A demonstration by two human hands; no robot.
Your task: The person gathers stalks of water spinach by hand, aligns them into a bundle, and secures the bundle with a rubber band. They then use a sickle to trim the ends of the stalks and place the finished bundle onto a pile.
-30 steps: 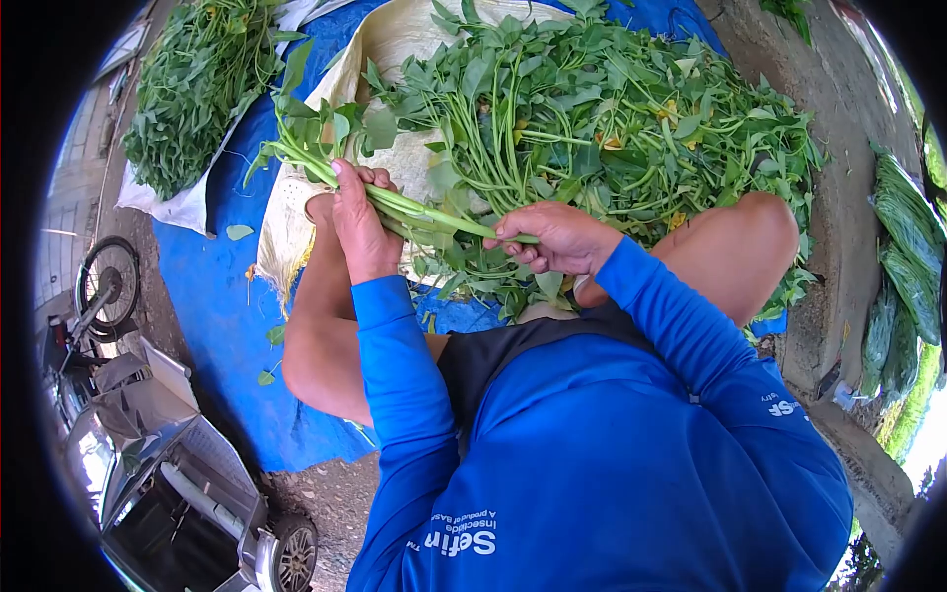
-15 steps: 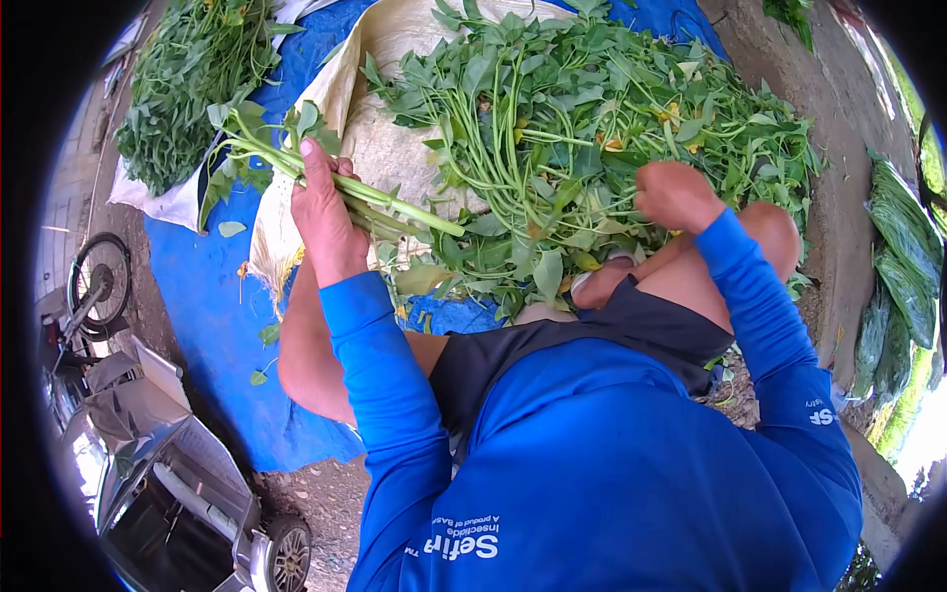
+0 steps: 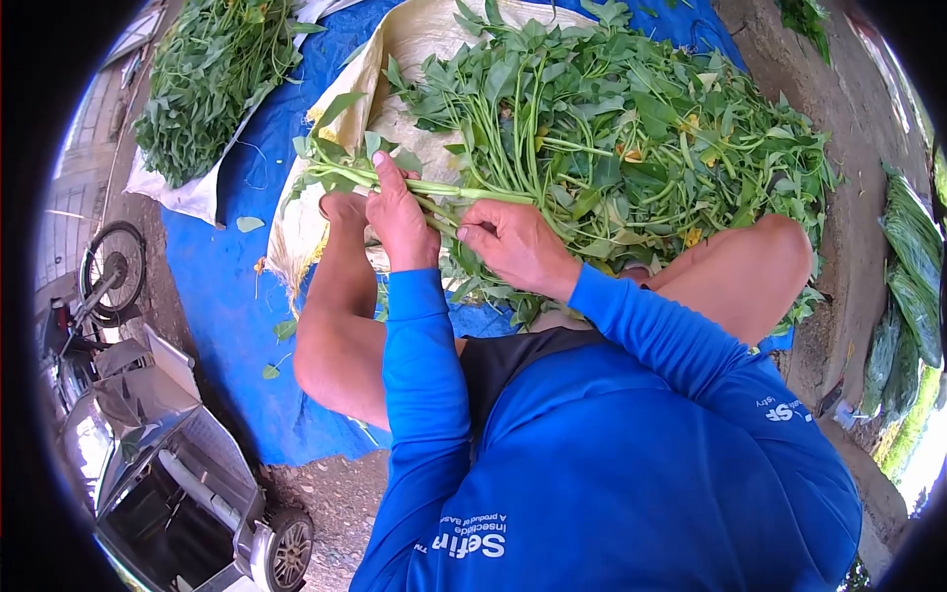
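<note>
My left hand (image 3: 401,215) is wrapped round a small bunch of water spinach (image 3: 434,187), with its thumb along the top. The leafy ends point left and the pale stem ends point right. My right hand (image 3: 518,247) is closed, its curled fingers pinching at the stem ends just right of my left hand. How many stems those fingers hold is hidden. Beyond both hands spreads a large loose pile of water spinach (image 3: 631,128), with some yellowed leaves in it.
A pale woven sack (image 3: 414,44) lies partly under the pile on a blue tarp (image 3: 222,326). A big heap of greens (image 3: 202,99) stands at upper left. A bicycle wheel (image 3: 113,271) and a metal vehicle (image 3: 178,474) are at left. Bagged greens (image 3: 908,286) lie at right.
My right hand has moved left from the loose pile to the stem ends of the bunch. My left hand has shifted slightly right and down, still holding the bunch.
</note>
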